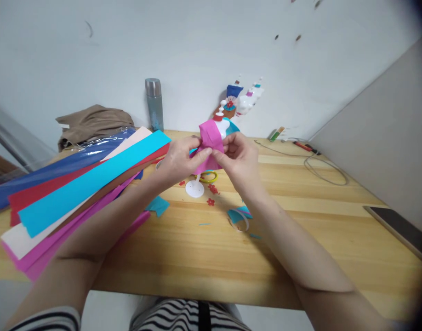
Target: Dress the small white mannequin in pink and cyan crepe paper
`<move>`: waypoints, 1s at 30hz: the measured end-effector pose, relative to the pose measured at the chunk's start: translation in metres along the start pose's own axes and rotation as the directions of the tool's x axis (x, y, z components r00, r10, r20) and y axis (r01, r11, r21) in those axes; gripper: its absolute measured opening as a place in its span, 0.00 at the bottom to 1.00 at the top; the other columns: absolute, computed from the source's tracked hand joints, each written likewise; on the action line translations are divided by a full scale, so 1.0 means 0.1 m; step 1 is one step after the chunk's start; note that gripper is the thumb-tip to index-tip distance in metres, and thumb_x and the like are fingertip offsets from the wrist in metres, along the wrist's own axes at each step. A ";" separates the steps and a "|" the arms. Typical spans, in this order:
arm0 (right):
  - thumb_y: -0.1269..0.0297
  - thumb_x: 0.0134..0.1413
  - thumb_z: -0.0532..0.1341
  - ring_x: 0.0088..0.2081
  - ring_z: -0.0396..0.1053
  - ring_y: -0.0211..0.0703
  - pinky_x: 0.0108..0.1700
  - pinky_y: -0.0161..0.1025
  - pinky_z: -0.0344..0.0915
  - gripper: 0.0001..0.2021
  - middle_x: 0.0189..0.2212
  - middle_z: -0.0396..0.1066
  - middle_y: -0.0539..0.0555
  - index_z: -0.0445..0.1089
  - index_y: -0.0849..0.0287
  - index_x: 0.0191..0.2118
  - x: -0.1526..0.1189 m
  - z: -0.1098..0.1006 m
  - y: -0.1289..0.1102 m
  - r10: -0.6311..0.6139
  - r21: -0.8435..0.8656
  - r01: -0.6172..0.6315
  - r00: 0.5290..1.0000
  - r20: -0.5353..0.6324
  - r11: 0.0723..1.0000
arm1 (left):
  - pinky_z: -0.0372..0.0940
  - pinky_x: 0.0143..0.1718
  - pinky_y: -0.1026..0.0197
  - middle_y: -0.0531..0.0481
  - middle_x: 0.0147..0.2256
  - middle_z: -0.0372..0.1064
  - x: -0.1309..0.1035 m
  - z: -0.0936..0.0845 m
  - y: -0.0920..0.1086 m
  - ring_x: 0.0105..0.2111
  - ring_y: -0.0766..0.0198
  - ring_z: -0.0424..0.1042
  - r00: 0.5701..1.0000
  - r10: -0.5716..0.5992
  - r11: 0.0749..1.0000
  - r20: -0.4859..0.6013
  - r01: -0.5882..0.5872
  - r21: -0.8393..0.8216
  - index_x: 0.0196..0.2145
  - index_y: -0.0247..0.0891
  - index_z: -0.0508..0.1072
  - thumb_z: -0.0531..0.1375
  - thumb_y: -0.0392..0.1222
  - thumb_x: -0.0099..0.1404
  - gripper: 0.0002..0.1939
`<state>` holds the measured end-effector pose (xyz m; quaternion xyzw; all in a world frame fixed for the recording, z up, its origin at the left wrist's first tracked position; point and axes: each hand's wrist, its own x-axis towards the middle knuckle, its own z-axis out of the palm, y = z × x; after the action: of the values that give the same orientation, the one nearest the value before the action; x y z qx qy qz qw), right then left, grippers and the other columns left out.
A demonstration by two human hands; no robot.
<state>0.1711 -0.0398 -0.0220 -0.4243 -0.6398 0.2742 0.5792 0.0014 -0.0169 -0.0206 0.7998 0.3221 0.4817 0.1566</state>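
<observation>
A small white figure [221, 117] with a red band at its neck stands on a stand with a round white base [195, 189]. Pink crepe paper [210, 133] wraps round the front of its body, and a blue piece [232, 126] shows behind on the right. My left hand [183, 158] pinches the pink paper from the left, thumb in front. From the right, my right hand [241, 158] grips the same paper between thumb and fingers. Both thumbs nearly meet at its middle.
Coloured paper strips [94, 181] cover the left side. Behind are a brown cloth [97, 122], a flask [154, 105] and more dressed figures [234, 94]. Yellow-handled scissors [211, 176], red paper flowers [210, 202] and blue scraps [158, 205] lie nearby. A phone [400, 230] is at right.
</observation>
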 end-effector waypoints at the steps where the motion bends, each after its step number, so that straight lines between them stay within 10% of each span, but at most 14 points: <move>1: 0.61 0.49 0.67 0.27 0.64 0.41 0.33 0.42 0.64 0.12 0.25 0.63 0.46 0.60 0.50 0.31 0.00 0.00 0.00 0.001 -0.011 -0.001 1.000 0.003 1.000 | 0.65 0.35 0.59 0.48 0.30 0.76 0.00 0.01 -0.01 0.32 0.61 0.72 1.000 0.003 1.000 -0.008 -0.003 0.005 0.30 0.37 0.77 0.59 0.47 0.67 0.13; 24: 0.63 0.47 0.69 0.33 0.76 0.50 0.42 0.52 0.74 0.06 0.30 0.78 0.52 0.75 0.52 0.33 0.17 -0.39 -0.04 -0.123 -0.369 0.115 0.992 0.001 0.922 | 0.67 0.34 0.60 0.49 0.31 0.79 -0.04 0.06 -0.03 0.30 0.63 0.73 0.989 -0.081 0.996 -0.124 0.075 -0.055 0.35 0.35 0.81 0.61 0.42 0.64 0.10; 30: 0.63 0.45 0.72 0.53 0.75 0.61 0.55 0.59 0.71 0.23 0.53 0.78 0.58 0.74 0.48 0.50 0.20 -0.43 -0.01 -0.303 -0.465 0.228 0.949 -0.092 0.855 | 0.65 0.32 0.61 0.51 0.27 0.76 -0.03 0.05 -0.04 0.29 0.64 0.70 0.990 -0.089 0.995 -0.113 0.085 -0.047 0.33 0.36 0.80 0.61 0.42 0.63 0.09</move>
<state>0.2136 -0.0295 -0.0029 -0.4746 -0.6890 0.0012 0.5478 0.0034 -0.0159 -0.0274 0.7524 0.3551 0.5264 0.1753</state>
